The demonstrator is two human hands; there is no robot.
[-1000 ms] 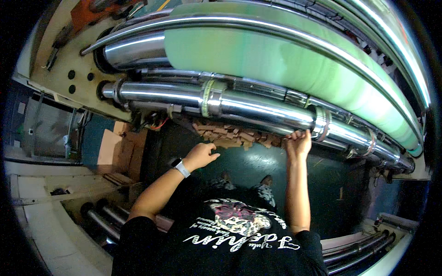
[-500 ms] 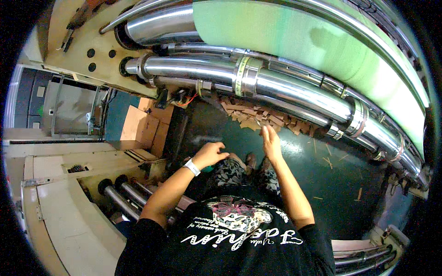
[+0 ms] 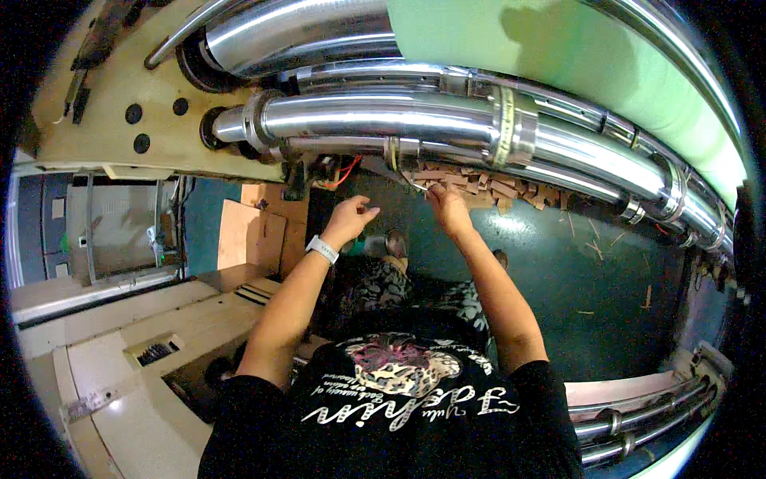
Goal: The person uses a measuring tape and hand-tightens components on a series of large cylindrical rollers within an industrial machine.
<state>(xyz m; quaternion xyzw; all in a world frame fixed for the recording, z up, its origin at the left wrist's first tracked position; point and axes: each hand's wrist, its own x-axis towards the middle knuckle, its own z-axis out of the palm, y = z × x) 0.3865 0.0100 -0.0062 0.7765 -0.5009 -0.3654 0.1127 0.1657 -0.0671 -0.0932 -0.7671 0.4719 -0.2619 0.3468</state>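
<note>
My right hand (image 3: 449, 209) reaches forward below the lower steel shaft (image 3: 335, 146), fingers closed round a thin shiny metal rod (image 3: 418, 187). The rod's tip points left, close under a ring collar (image 3: 392, 152) on that shaft. Most of the rod is hidden in my fingers, so its exact kind does not show. To the left, my left hand (image 3: 351, 219) hovers with bent fingers and thumb apart, nothing visible in it. A white watch (image 3: 323, 248) is on that wrist. Above both hands runs a thick polished roller (image 3: 383, 118) with a graduated ring collar (image 3: 504, 124).
Pale green sheet (image 3: 558, 48) wraps the large cylinder at the top. Brown cardboard scraps (image 3: 499, 190) lie heaped on the dark floor (image 3: 550, 263) under the rollers. A cream machine frame (image 3: 96, 144) bounds the left, with orange wires (image 3: 348, 172) near it. More rollers (image 3: 654, 419) stand lower right.
My body has moved forward and left along the machine. My right hand has brought the rod up close to the lower shaft's collar. My left hand has moved forward, its fingers still apart.
</note>
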